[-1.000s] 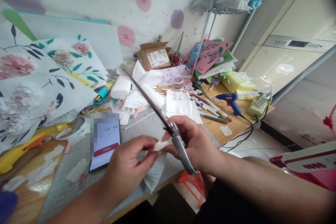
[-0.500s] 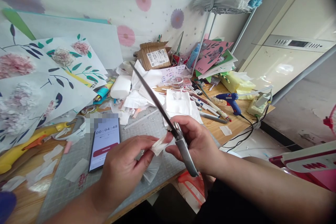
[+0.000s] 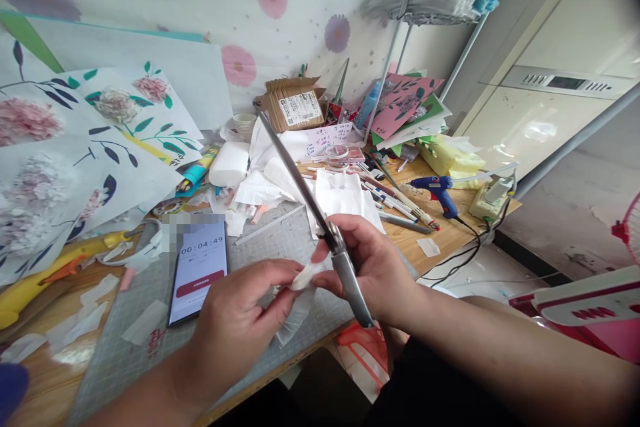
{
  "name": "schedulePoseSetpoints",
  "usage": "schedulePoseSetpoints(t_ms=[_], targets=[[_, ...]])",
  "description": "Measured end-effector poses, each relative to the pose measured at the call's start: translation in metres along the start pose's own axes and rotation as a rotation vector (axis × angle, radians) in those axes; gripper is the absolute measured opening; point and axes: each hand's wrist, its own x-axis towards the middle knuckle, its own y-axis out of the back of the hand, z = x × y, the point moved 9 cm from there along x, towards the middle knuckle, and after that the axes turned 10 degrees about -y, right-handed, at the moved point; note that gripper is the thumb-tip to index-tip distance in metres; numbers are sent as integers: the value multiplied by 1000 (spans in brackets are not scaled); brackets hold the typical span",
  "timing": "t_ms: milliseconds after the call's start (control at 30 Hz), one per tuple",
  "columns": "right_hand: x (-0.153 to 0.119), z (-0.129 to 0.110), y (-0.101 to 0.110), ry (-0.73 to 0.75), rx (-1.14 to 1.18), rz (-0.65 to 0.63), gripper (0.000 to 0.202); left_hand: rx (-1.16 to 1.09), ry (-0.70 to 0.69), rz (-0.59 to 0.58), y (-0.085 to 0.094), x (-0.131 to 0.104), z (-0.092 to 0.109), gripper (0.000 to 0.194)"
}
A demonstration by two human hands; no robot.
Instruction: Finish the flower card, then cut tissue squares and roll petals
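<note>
My left hand [image 3: 237,310] pinches a small folded strip of white tissue paper [image 3: 306,275] between thumb and fingers. A thin, pleated, translucent piece [image 3: 294,320] hangs below those fingers; whether it joins the strip I cannot tell. My right hand [image 3: 370,267] grips silver metal scissors [image 3: 300,183], seen edge-on, their long blades pointing up and away. The thumb and a finger of that same hand meet the strip's right end. Both hands are above the grey cutting mat [image 3: 240,353], close together.
A phone [image 3: 197,273] showing a running timer lies left of my hands. Paper scraps [image 3: 145,323] and a yellow-handled tool [image 3: 65,273] lie further left. Pens [image 3: 395,203], white tissue [image 3: 343,197] and a blue glue gun [image 3: 437,193] with its cord are at the right; a cardboard box [image 3: 293,103] stands behind.
The right thumb and finger have closed onto the strip's right end, which now lies flatter between both hands. The scissors have shifted slightly.
</note>
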Motion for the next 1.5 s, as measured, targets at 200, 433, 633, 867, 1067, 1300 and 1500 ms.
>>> schedulePoseSetpoints(t_ms=[200, 433, 633, 867, 1067, 1300, 1500], targets=[[2, 16, -1, -174, -39, -35, 55, -68, 58, -45, -5, -5, -6, 24], [5, 17, -5, -181, 36, 12, 54, -489, 507, -102, -28, -24, -35, 24], [8, 23, -9, -285, 145, 89, 58, -555, 601, -163, -39, -26, -34, 28], [11, 24, 3, -379, 237, 231, 60, -684, 752, -192, -54, -38, -40, 32], [14, 28, 7, -449, 138, 173, 60, -556, 766, -233, -52, -38, -44, 34], [17, 34, 4, -416, -84, 73, 47, -586, 693, -312, -57, -32, -42, 29], [18, 29, 13, -347, -71, 218, 46, -634, 817, -295, -64, -41, -42, 30]])
